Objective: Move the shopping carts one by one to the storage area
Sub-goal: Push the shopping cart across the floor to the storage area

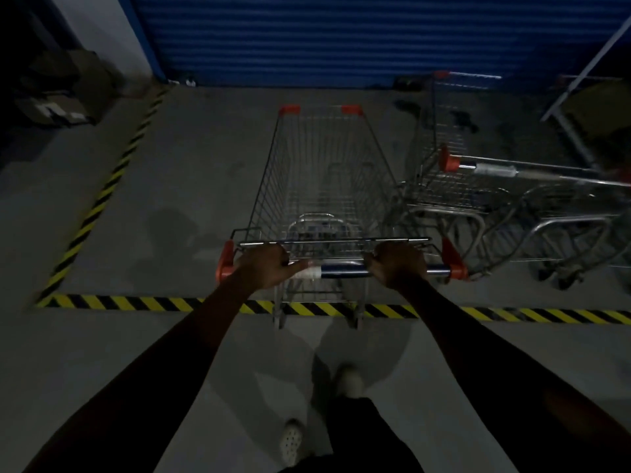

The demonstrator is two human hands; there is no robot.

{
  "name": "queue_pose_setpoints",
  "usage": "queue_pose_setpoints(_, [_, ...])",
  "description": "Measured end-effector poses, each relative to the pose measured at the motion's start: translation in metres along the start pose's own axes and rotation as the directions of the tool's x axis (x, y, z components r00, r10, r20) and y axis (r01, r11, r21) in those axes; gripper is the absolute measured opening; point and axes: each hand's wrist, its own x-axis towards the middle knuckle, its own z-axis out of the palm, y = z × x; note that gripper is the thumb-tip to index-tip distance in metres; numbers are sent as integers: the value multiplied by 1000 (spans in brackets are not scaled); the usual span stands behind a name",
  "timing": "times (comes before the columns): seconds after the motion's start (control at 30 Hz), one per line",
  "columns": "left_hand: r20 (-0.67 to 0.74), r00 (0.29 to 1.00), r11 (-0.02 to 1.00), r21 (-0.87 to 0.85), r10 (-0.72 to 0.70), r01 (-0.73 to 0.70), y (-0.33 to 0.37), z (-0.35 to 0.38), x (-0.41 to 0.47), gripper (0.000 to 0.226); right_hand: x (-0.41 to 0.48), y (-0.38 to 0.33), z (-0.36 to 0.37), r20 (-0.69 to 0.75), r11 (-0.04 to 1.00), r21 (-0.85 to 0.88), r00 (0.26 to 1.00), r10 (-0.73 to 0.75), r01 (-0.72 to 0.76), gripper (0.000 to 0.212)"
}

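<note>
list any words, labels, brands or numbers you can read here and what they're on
No text is readable in this dim view.
On the pushed cart's handle, between the left hand and right hand: white patch, blue sleeve, too blurred to read.
On the parked cart's handle: pale band, too blurred.
On the boxes: pale label patches, too dark.
On the floor tape: stripes only, no words.

- The left grip [264,268] and the right grip [397,264] each curl round the handle bar [341,270] of a wire shopping cart [321,172].
- Its rear wheels stand at the yellow-black floor tape [136,303].
- A second cart [478,186] stands just beside it on the right, before a blue roller shutter [341,35].
</note>
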Motion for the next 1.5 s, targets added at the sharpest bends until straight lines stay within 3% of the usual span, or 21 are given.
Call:
queue_pose_setpoints(0.27, [-81,997,996,86,-4,11,-16,-38,143,76,138,10,-36,-20,1000,21,1000,15,-15,46])
queue_pose_setpoints(0.53, [-44,998,987,154,-43,50,-23,-69,236,83,230,20,-54,-25,996,70,998,64,-62,50])
queue_pose_setpoints(0.7, [-41,999,987,160,11,-5,-26,-82,267,80,258,22,-54,-44,996,-3,995,86,-86,69])
queue_pose_setpoints(0.87, [-39,997,987,148,72,-65,-35,-87,286,81,269,17,-60,-18,990,42,990,138,-137,38])
queue_pose_setpoints(1.03, [-81,986,987,82,148,-142,-39,-86,294,71,274,14,-57,-5,971,44,972,235,-235,33])
queue_pose_setpoints(1.17, [-91,977,980,61,194,-189,-41,-85,294,67,273,-2,-54,-25,920,163,931,365,-356,31])
queue_pose_setpoints(1.27, [-147,969,980,35,201,-197,-41,-86,291,66,267,-18,-51,-84,924,210,935,344,-321,25])
queue_pose_setpoints(1.4, [-206,969,965,-192,137,-177,-42,-85,287,60,261,-29,-46,-118,888,421,959,257,-186,34])
queue_pose_setpoints(1.5, [-294,956,850,-505,-5,-151,-39,-85,283,48,266,-35,-44,-117,731,674,961,251,-109,34])
